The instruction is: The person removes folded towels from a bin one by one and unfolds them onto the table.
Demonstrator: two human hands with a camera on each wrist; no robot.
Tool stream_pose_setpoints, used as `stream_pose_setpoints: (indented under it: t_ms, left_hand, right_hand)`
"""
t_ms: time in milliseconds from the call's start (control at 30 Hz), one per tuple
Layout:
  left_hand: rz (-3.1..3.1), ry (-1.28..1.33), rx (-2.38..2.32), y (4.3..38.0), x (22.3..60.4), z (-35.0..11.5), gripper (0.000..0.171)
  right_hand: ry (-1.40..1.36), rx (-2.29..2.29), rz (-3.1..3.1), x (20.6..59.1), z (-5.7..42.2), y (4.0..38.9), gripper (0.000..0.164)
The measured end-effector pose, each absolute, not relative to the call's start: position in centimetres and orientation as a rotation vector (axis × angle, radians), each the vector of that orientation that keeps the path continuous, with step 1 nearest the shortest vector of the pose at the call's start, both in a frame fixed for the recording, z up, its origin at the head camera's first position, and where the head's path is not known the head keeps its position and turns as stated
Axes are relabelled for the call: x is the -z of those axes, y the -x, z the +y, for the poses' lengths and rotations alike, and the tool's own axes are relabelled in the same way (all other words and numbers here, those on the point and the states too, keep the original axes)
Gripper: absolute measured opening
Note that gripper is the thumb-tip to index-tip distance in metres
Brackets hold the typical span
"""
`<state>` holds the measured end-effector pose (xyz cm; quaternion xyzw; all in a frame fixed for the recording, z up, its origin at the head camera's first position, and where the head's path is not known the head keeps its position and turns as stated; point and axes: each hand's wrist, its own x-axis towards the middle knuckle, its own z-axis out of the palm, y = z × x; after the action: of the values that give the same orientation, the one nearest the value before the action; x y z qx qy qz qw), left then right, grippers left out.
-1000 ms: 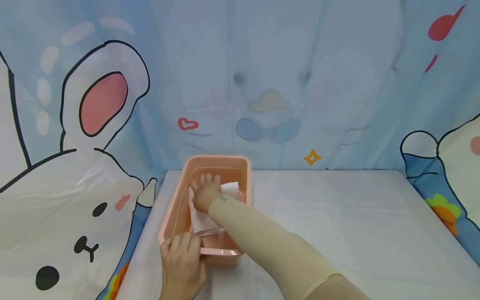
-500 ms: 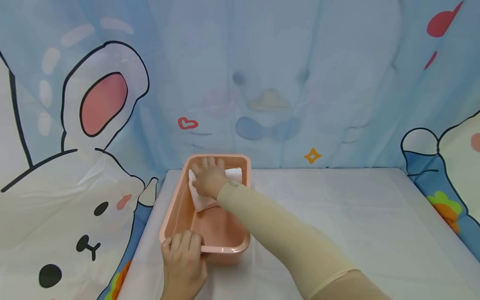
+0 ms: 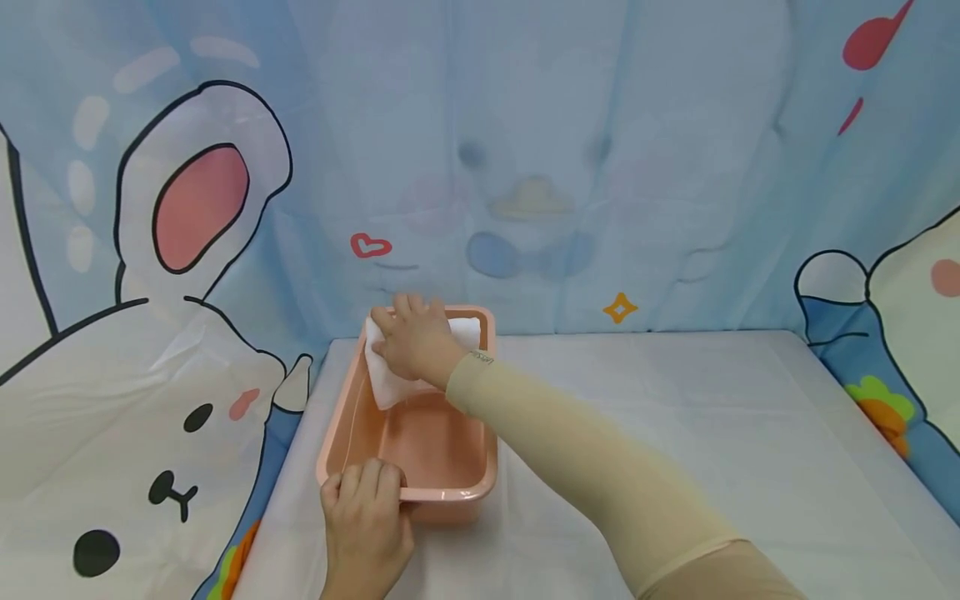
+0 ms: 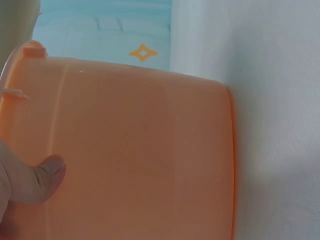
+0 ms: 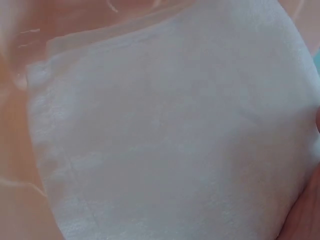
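A peach-coloured plastic basin (image 3: 431, 446) stands on the white-covered table, its long side running away from me. My left hand (image 3: 366, 517) grips its near rim at the left corner. In the left wrist view, the thumb (image 4: 47, 175) lies against the basin's outer wall (image 4: 140, 145). At the far end, my right hand (image 3: 414, 337) presses a folded white cloth (image 3: 386, 387) against the inside wall, fingers spread near the far rim. The cloth (image 5: 150, 125) fills most of the right wrist view, spread flat, with part of the hand at the lower right edge.
The white table cover (image 3: 637, 433) extends to the right of the basin. Behind it hangs a light blue curtain (image 3: 675, 167) with cartoon prints, close to the basin's far end. A printed rabbit sheet (image 3: 135, 417) covers the left side.
My right hand has pushed the cloth away from me, from the basin's floor up to the far wall, uncovering the near floor. My left hand has stayed on the near rim.
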<state>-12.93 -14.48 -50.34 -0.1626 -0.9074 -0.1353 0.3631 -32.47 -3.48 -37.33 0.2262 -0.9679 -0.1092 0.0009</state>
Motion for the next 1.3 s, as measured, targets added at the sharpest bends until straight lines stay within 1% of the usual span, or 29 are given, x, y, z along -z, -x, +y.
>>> stream_pose_setpoints:
  t_ms: [100, 267, 433, 567, 800, 1033, 1300]
  left_hand:
    - [-2.328, 0.419, 0.347, 12.9, 50.3, -14.4, 0.04]
    - [-2.333, 0.414, 0.351, 13.0, 50.3, -14.4, 0.038]
    - [-2.338, 0.412, 0.341, 13.0, 50.4, -14.5, 0.038]
    - [-2.334, 0.415, 0.34, 13.0, 50.4, -14.5, 0.038]
    - [-2.327, 0.421, 0.338, 13.1, 50.4, -14.5, 0.039]
    - [-2.313, 0.426, 0.345, 13.1, 50.4, -14.6, 0.037]
    - [-2.333, 0.421, 0.354, 13.0, 50.4, -14.5, 0.039]
  right_hand:
    - [-0.714, 0.318, -3.039, 36.5, -2.9, 32.5, 0.047]
    - [-0.709, 0.226, -3.034, 35.0, -1.7, 32.7, 0.052]
    - [-0.713, 0.143, -3.009, 33.5, -0.4, 33.0, 0.052]
    - [-0.704, 0.097, -2.989, 32.4, 0.6, 33.0, 0.057]
    - [-0.689, 0.042, -2.938, 30.5, 2.3, 32.6, 0.048]
    - [-0.675, 0.029, -2.901, 28.6, 3.9, 31.9, 0.05]
    - [-0.672, -0.001, -2.832, 27.0, 6.0, 31.0, 0.047]
